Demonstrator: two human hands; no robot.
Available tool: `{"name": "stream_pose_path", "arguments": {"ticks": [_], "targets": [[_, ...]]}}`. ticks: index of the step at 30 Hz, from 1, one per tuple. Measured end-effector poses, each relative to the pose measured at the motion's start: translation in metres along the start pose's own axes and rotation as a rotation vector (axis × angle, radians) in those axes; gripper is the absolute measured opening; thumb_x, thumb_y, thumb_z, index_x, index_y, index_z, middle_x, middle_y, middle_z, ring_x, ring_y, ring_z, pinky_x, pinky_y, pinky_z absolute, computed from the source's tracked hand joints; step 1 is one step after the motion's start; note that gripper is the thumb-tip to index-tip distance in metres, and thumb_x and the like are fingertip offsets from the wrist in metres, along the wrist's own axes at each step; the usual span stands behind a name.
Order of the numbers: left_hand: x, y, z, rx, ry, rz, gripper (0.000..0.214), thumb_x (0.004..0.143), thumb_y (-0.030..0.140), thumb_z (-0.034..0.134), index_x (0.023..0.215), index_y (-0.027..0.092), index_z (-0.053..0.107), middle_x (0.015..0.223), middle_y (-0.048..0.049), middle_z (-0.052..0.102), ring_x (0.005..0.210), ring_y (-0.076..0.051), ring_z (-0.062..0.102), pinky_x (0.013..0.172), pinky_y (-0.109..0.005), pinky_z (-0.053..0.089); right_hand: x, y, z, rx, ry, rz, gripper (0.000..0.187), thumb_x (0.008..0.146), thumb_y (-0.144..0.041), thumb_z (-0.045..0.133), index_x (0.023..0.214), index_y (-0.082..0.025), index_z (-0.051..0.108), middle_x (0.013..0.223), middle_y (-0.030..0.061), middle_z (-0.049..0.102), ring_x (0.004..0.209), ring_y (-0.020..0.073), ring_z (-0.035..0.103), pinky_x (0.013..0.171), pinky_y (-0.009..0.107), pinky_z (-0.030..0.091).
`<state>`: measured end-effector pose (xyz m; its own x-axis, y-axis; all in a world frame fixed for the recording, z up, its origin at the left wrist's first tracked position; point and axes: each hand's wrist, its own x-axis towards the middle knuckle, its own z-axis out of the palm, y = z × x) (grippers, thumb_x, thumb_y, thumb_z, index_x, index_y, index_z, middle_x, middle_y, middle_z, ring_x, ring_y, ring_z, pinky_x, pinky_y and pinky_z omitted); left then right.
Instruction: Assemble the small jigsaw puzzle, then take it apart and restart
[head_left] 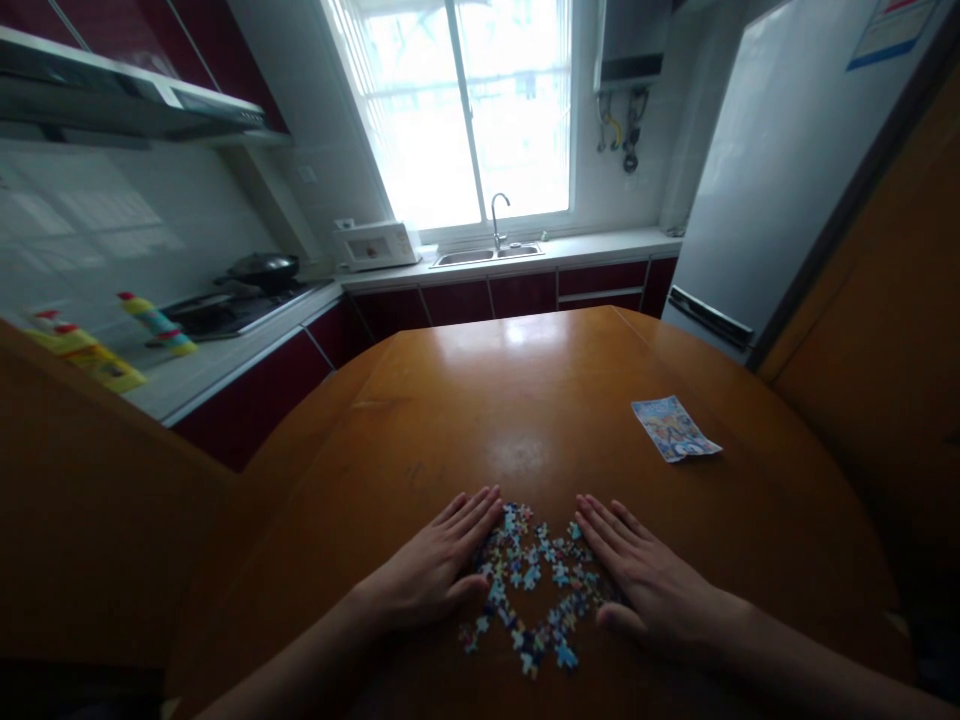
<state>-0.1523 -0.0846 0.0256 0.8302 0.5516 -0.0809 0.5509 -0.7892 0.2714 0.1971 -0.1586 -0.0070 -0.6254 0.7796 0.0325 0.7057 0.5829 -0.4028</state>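
A heap of small colourful jigsaw pieces lies on the wooden table close to me. My left hand lies flat on the table at the heap's left side, fingers stretched out and together, touching the pieces. My right hand lies flat at the heap's right side in the same way, fingers straight. Neither hand holds anything. A printed picture card lies on the table farther off to the right.
Beyond the table runs a kitchen counter with a sink, a white microwave, a stove with a pan and yellow bottles at left. A grey fridge stands at right. A wooden chair back rises at left.
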Motion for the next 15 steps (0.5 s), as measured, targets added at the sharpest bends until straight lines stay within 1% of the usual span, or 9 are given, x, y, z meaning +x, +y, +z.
{"name": "stream_pose_path", "arguments": {"ticks": [2,4,6,7,10,13,15], "targets": [[0.0,0.003,-0.001,0.002,-0.004,0.014,0.084,0.095,0.066,0.04,0.159,0.029,-0.002,0.165,-0.0042,0.003,0.152,-0.03,0.011,0.126,-0.048,0.011,-0.001,-0.001,0.003,-0.008,0.013,0.011,0.098,0.09,-0.068,0.048,0.157,-0.014,0.001,0.162,0.0145,0.001,0.151,0.0329,0.005,0.123,0.052,0.01],[0.001,0.004,-0.004,0.014,-0.013,0.04,0.079,0.095,0.067,0.038,0.158,0.033,0.004,0.165,-0.0015,0.002,0.152,-0.031,0.009,0.125,-0.05,0.01,0.0,-0.002,0.003,-0.017,0.027,0.021,0.099,0.09,-0.068,0.048,0.157,-0.014,-0.002,0.163,0.0146,0.0,0.151,0.0335,0.005,0.123,0.052,0.011],[0.002,0.003,-0.007,0.025,-0.021,0.059,0.074,0.096,0.066,0.037,0.158,0.036,0.009,0.165,0.0015,0.004,0.152,-0.031,0.008,0.125,-0.051,0.01,0.001,-0.004,0.002,-0.026,0.03,0.026,0.099,0.09,-0.068,0.047,0.156,-0.014,-0.003,0.163,0.0148,0.0,0.15,0.034,0.006,0.123,0.053,0.013],[0.003,0.002,-0.008,0.031,-0.024,0.058,0.073,0.096,0.065,0.037,0.158,0.037,0.009,0.164,0.0023,0.005,0.152,-0.031,0.008,0.125,-0.052,0.01,0.002,-0.004,0.0,-0.031,0.028,0.027,0.099,0.09,-0.068,0.047,0.156,-0.014,-0.003,0.162,0.015,0.001,0.15,0.0341,0.006,0.123,0.053,0.014],[0.001,-0.006,-0.01,0.056,-0.026,0.026,0.075,0.097,0.064,0.035,0.157,0.037,0.001,0.164,0.002,0.007,0.152,-0.03,0.007,0.124,-0.054,0.008,0.002,-0.005,-0.002,-0.047,0.034,0.023,0.101,0.089,-0.07,0.047,0.156,-0.013,-0.004,0.162,0.0158,0.002,0.15,0.0343,0.007,0.123,0.053,0.015],[-0.002,-0.013,-0.009,0.079,-0.021,0.007,0.078,0.097,0.065,0.033,0.157,0.033,-0.006,0.164,-0.0002,0.006,0.152,-0.03,0.006,0.124,-0.054,0.008,0.001,-0.003,-0.001,-0.059,0.078,-0.008,0.102,0.089,-0.07,0.047,0.156,-0.013,-0.004,0.162,0.016,0.004,0.15,0.0344,0.009,0.123,0.053,0.013],[-0.003,-0.015,-0.007,0.094,-0.017,0.006,0.08,0.097,0.066,0.032,0.157,0.032,-0.008,0.164,-0.0018,0.004,0.152,-0.03,0.006,0.124,-0.053,0.008,0.001,-0.001,0.0,-0.07,0.111,-0.023,0.102,0.089,-0.069,0.047,0.157,-0.014,-0.005,0.162,0.0157,0.004,0.15,0.0337,0.01,0.123,0.053,0.011]]}}
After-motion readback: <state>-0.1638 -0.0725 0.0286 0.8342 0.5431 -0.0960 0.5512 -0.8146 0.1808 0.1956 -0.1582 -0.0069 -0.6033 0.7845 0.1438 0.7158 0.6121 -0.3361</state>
